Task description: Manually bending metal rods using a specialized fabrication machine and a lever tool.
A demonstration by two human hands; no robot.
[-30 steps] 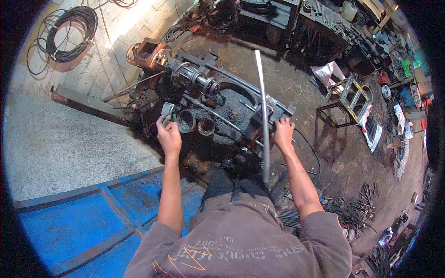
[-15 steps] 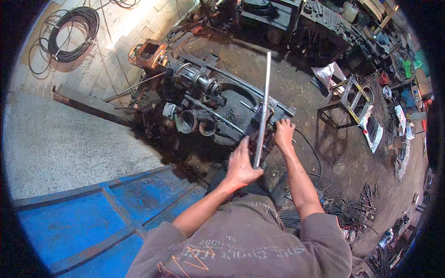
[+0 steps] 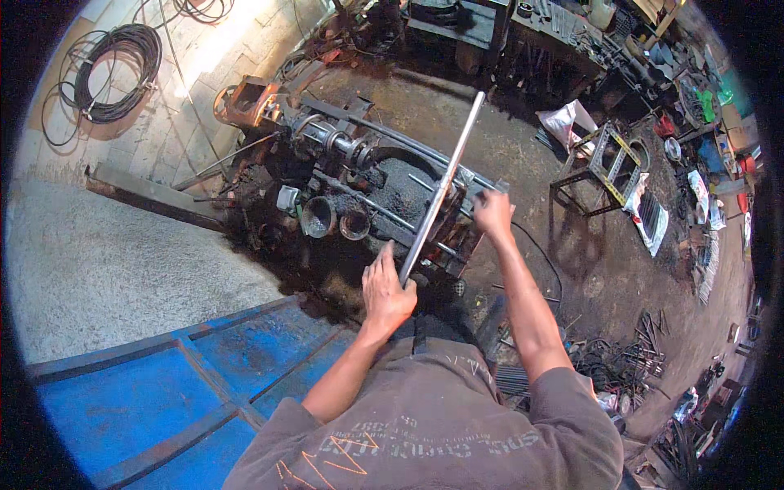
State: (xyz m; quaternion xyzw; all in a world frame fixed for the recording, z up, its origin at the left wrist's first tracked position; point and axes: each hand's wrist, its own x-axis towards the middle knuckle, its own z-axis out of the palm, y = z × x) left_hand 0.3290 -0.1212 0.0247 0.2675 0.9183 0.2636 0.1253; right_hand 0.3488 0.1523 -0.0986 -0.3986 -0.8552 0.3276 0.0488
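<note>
A long bare metal rod (image 3: 447, 184) slants across the near end of a greasy machine (image 3: 400, 184) with parallel guide bars. My left hand (image 3: 388, 294) is at the rod's lower end, its fingers stretched out and the rod lying against the thumb side. At the machine's right end, my right hand (image 3: 494, 212) has its fingers curled in. What those fingers grip, if anything, is hidden. Two round metal cups (image 3: 318, 216) sit on the machine's near side, left of the rod. Dark metal shavings (image 3: 400, 181) fill the tray between the bars.
A blue metal panel (image 3: 131, 396) lies at lower left, beside a rusty beam (image 3: 151, 192). Coiled black cable (image 3: 122, 75) rests at upper left. A metal step frame (image 3: 600, 171) stands to the right. Scrap metal (image 3: 629, 355) is heaped at lower right; a cluttered workbench (image 3: 555, 24) stands behind.
The rod has tilted, its lower end swinging left. My left hand has moved left with that end. My right hand has moved slightly up and left, its fingers more curled. The view has shifted slightly.
</note>
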